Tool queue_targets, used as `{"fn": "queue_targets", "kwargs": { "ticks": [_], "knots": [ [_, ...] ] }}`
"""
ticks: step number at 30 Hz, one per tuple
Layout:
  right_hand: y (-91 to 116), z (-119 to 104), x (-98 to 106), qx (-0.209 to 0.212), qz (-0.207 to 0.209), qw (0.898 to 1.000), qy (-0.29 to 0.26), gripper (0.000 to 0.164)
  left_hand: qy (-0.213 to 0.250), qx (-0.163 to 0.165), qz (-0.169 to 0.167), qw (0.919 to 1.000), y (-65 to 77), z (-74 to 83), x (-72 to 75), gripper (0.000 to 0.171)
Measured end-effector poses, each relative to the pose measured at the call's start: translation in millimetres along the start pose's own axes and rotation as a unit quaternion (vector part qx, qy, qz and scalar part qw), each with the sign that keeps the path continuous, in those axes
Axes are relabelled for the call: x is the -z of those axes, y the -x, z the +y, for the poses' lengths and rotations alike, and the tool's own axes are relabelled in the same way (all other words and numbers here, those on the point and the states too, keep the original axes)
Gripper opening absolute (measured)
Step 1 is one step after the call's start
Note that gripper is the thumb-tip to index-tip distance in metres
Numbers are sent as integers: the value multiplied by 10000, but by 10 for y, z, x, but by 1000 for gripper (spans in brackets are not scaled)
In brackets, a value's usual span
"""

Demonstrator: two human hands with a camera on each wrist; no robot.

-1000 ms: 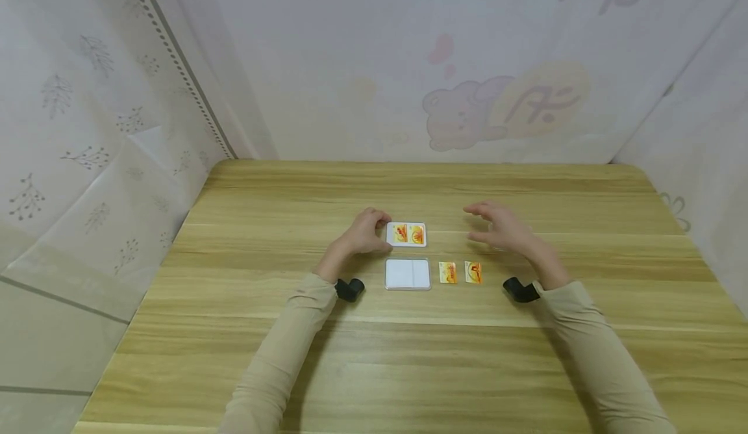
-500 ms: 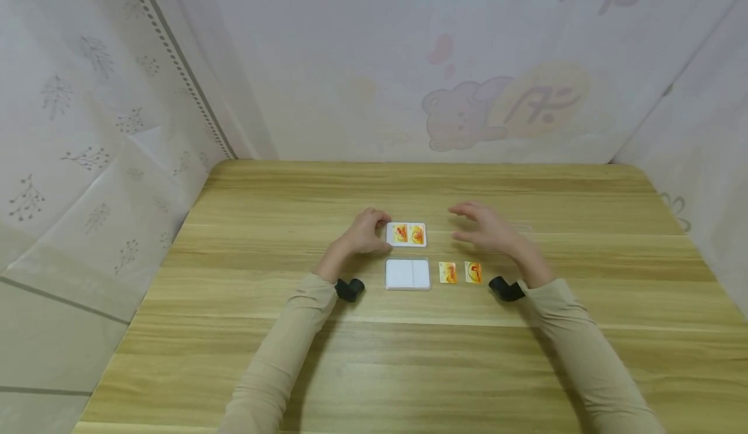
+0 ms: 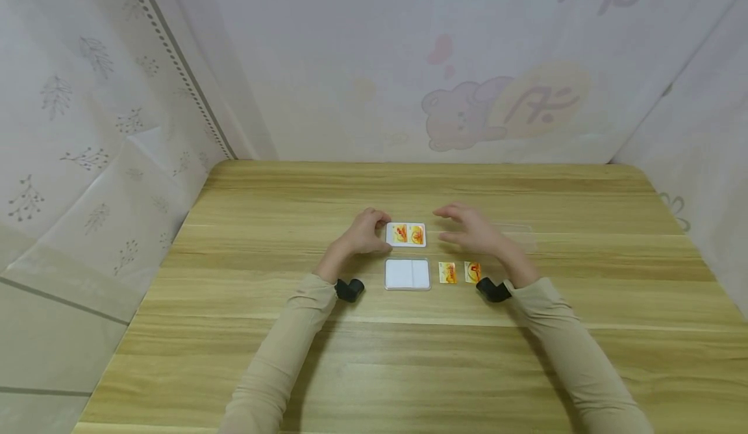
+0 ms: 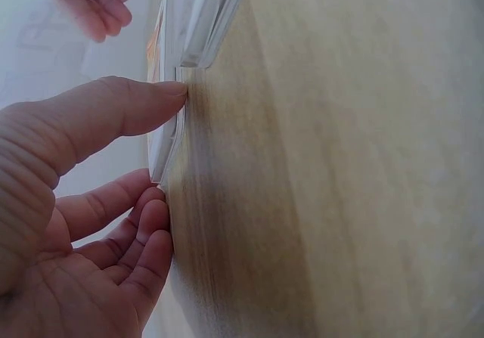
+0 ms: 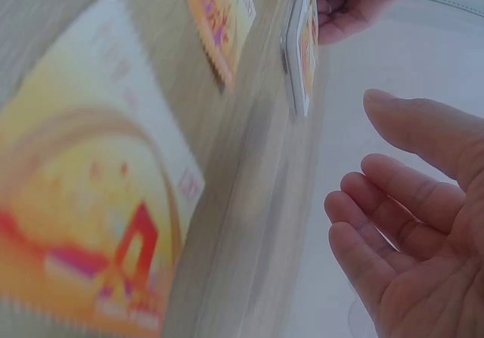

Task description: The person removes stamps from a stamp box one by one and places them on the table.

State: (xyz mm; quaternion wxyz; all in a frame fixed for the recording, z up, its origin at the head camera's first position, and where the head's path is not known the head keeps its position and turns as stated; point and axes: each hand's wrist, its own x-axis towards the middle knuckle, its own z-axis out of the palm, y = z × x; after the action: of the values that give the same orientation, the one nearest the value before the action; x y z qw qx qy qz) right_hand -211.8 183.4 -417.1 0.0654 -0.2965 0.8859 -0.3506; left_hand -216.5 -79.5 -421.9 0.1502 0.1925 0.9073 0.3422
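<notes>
Left hand (image 3: 363,234): pinched one end of a case (image 3: 409,245) lying to its right. Right hand (image 3: 474,231): was relaxed and free. On the tabletop (image 3: 374,369), nearside of the right hand: two loose stamps (image 3: 447,273) lay apart.

On the wooden worktop (image 3: 421,369), the left hand (image 3: 362,234) held one end of a white case (image 3: 409,245) with two stamps (image 3: 417,234), the right hand (image 3: 472,229) was near its other end, and a second case (image 3: 399,274) lay beside two loose stamps (image 3: 447,273).
</notes>
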Motion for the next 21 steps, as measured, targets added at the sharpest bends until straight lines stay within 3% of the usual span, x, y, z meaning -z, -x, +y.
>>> {"fn": "queue_targets", "kwargs": {
  "ticks": [12,21],
  "knots": [
    [-120,-143,-107,22,-47,10000,-24,38,6,11,6,10000,-11,-10,-7,57],
    [-232,-137,-211,38,149,9998,132,26,5,-5,2,10000,-11,-11,-4,57]
  ]
}}
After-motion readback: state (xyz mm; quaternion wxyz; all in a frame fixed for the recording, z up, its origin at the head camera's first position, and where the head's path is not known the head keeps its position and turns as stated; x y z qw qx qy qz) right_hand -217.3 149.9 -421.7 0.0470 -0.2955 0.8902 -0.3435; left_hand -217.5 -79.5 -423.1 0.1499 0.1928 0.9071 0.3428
